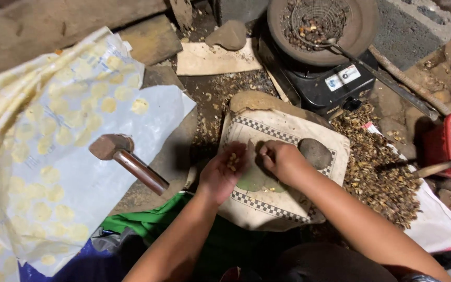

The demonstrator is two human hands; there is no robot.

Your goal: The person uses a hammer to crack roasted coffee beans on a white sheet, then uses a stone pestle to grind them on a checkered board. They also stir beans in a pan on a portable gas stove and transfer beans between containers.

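Both bare forearms reaching forward and converging, left hand cupped palm-up, fingers lightly curled, right hand palm-down, fingertips pinched just beside the left palm

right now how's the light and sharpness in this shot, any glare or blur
Head view: dim and warm, corners fall to black; the plastic sheet reflects brightest, mild glare; left hand and right hand slightly soft and shadow the cloth; the hammer is fairly sharp; wide-lens bending at the edges.
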